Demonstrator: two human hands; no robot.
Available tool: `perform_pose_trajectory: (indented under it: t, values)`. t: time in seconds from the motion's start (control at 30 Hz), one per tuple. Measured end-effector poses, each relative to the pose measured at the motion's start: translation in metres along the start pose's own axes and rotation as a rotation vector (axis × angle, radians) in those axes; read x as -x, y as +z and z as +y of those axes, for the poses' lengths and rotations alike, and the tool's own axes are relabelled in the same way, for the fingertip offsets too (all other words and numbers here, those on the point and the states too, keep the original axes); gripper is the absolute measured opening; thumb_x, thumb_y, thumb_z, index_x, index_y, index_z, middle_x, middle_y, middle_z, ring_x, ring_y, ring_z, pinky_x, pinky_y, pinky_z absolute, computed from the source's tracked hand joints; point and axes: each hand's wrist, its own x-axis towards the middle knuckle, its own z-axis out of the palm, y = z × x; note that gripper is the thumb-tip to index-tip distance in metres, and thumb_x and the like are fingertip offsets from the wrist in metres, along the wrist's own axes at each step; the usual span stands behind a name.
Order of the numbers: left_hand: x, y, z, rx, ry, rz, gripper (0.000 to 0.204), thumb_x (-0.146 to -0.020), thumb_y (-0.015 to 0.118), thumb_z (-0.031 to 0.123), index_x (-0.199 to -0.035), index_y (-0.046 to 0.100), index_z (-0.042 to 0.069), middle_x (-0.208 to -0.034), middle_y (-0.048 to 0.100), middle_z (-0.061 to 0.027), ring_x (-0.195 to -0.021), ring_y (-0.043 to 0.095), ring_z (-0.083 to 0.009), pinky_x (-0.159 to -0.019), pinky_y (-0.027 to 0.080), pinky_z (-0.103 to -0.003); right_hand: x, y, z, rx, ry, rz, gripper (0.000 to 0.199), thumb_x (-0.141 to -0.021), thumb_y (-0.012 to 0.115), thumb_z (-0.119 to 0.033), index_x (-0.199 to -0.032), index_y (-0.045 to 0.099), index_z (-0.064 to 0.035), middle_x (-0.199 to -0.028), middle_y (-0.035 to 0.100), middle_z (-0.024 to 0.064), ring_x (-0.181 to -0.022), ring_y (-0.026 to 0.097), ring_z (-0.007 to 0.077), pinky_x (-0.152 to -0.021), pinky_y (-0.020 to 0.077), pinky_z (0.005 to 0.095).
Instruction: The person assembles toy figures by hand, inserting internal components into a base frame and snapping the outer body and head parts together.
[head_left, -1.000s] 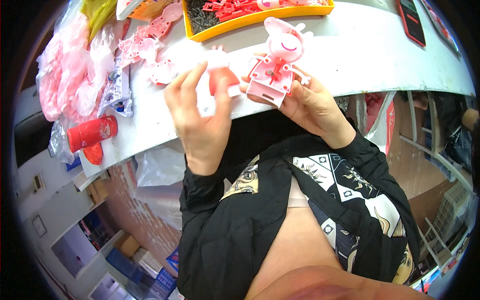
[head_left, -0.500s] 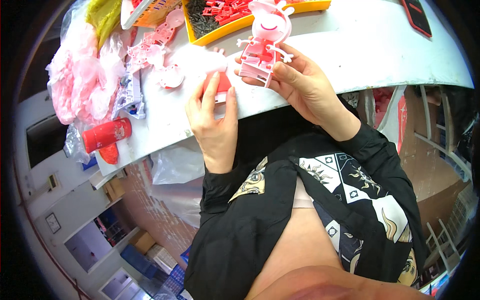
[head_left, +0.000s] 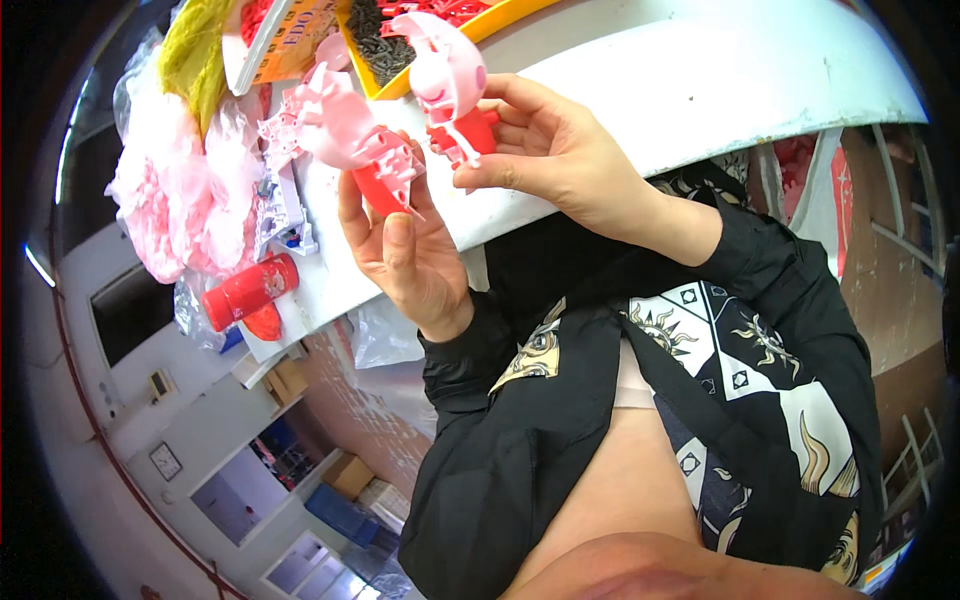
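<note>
My left hand (head_left: 410, 250) holds up a pink and red plastic toy part (head_left: 365, 150) with spiky sprue edges, gripped by its red piece. My right hand (head_left: 550, 150) grips a pink pig figure (head_left: 450, 85) with a red body, held by the body just right of the other part. Both are raised in front of the white table (head_left: 700, 90), and the two toys sit close together without clearly touching.
A yellow tray (head_left: 480, 25) of dark and red small parts lies at the table's far side. Pink plastic pieces in clear bags (head_left: 180, 190) pile at the left, with a yellow bag (head_left: 195, 45) above. A red cylinder (head_left: 250, 290) lies near the table's left edge.
Both hands have lifted off the table toward the camera. The left hand picked up the pink and red part; the pig figure turned in the right hand.
</note>
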Motion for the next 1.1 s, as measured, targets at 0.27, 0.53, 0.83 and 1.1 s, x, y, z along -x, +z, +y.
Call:
perform_pose_trajectory:
  t: [0.27,0.53,0.83,1.1]
  values:
    - [0.002,0.003,-0.005,-0.008,-0.003,-0.013,0.056,-0.086,0.063,0.006,-0.137,0.041,0.001,-0.132,0.051,-0.0197,-0.116,0.055,-0.0269,-0.099,0.047,-0.038,0.000,-0.001,0.007,0.076,-0.055,-0.019,0.056,-0.084,0.069,-0.001,-0.133,0.041,0.0006,-0.120,0.057,0.0118,-0.114,0.055,0.0173,-0.096,0.0492,0.0309]
    - [0.003,0.005,-0.003,0.053,-0.041,-0.053,0.062,-0.083,0.065,-0.002,-0.139,0.039,0.000,-0.131,0.051,-0.0212,-0.119,0.054,-0.0291,-0.102,0.045,-0.042,0.000,-0.002,0.008,0.041,-0.030,-0.016,0.057,-0.084,0.069,-0.001,-0.133,0.041,0.0004,-0.119,0.056,0.0115,-0.114,0.055,0.0175,-0.096,0.0497,0.0316]
    - [0.003,0.009,-0.004,0.010,-0.005,-0.034,0.061,-0.083,0.064,-0.005,-0.138,0.039,-0.002,-0.131,0.051,-0.0224,-0.118,0.055,-0.0304,-0.100,0.046,-0.042,0.000,-0.001,0.016,0.046,-0.102,0.038,0.060,-0.079,0.077,-0.014,-0.129,0.047,0.0027,-0.111,0.061,0.0130,-0.105,0.060,0.0185,-0.092,0.0487,0.0286]
    - [0.004,0.011,-0.006,-0.084,-0.005,-0.081,0.057,-0.086,0.061,-0.005,-0.137,0.038,-0.006,-0.130,0.051,-0.0236,-0.118,0.055,-0.0286,-0.099,0.047,-0.039,0.001,-0.002,0.008,0.091,-0.044,0.015,0.055,-0.083,0.069,0.000,-0.132,0.044,0.0010,-0.114,0.060,0.0120,-0.107,0.059,0.0172,-0.092,0.0510,0.0306]
